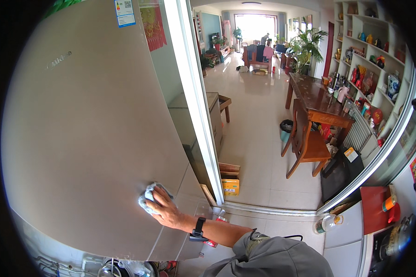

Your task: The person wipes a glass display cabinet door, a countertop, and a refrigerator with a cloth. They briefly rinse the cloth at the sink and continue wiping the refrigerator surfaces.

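Note:
My right hand presses a crumpled grey-blue cloth against the lower part of a large beige refrigerator door. The fingers are bent over the cloth, and a black band circles the wrist. The door bears the maker's name Midea and, high up, an energy label. Beneath the hand, a seam divides the door from a narrower panel. A grey sleeve covers my upper arm. My left hand is out of view.
A white sliding-door frame stands right of the refrigerator. Beyond its floor track are a yellow box, a wooden chair and a table. A plastic bottle is beside the cabinet. A person is far back.

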Demonstrator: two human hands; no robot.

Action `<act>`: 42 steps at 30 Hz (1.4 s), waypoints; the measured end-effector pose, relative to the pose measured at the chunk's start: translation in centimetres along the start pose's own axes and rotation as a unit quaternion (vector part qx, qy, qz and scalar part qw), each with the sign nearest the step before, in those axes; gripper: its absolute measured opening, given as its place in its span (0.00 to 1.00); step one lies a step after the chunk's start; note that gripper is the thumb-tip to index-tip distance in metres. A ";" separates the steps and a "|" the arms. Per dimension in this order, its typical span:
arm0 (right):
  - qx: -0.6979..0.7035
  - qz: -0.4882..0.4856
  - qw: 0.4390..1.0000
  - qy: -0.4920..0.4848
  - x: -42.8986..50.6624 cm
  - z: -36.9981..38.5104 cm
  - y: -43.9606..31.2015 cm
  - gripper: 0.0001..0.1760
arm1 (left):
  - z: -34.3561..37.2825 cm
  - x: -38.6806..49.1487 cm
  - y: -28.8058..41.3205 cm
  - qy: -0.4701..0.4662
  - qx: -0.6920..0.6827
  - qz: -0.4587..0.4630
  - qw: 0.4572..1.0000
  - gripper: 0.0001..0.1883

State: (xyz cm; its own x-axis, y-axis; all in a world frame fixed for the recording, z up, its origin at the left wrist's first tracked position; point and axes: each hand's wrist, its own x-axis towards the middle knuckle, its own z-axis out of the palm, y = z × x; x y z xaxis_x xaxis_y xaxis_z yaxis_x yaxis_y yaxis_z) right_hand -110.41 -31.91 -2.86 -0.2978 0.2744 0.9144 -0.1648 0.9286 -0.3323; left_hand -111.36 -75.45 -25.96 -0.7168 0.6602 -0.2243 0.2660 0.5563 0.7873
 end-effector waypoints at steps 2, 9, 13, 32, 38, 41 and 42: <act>-0.023 0.017 1.000 -0.014 -3.0 0.7 0.3 0.33 | -0.2 0.2 -1.2 -0.005 -0.005 -0.001 1.000 0.15; -0.001 0.093 0.995 -0.045 -9.1 1.8 1.3 0.35 | -0.4 0.6 -1.9 -0.020 -0.015 -0.022 0.999 0.17; 0.047 0.231 0.969 -0.077 -8.0 1.0 0.5 0.34 | -1.1 -0.9 -0.9 0.079 0.143 0.208 0.964 0.18; -0.066 0.385 0.920 -0.018 -15.6 6.3 6.3 0.33 | -4.1 -8.8 3.6 0.032 0.051 -0.158 0.986 0.18; -0.106 0.410 0.905 -0.040 -16.7 6.0 8.1 0.32 | -3.6 -10.2 2.3 0.079 0.045 -0.150 0.985 0.21; -0.162 0.413 0.890 -0.101 -15.2 6.0 6.8 0.29 | -3.2 -10.5 1.4 0.090 0.040 -0.129 0.987 0.21; -0.169 0.423 0.887 -0.076 -14.8 5.9 6.2 0.28 | -2.4 -10.7 1.6 0.093 0.045 -0.128 0.986 0.20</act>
State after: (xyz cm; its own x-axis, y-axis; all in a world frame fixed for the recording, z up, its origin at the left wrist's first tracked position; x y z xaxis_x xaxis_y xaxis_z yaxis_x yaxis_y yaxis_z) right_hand -112.55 -31.66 -19.83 -0.3085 0.8954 0.3210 0.4610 0.4359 -0.7729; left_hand -104.79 -82.80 -20.90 -0.8715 0.3930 -0.2932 0.1110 0.7405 0.6628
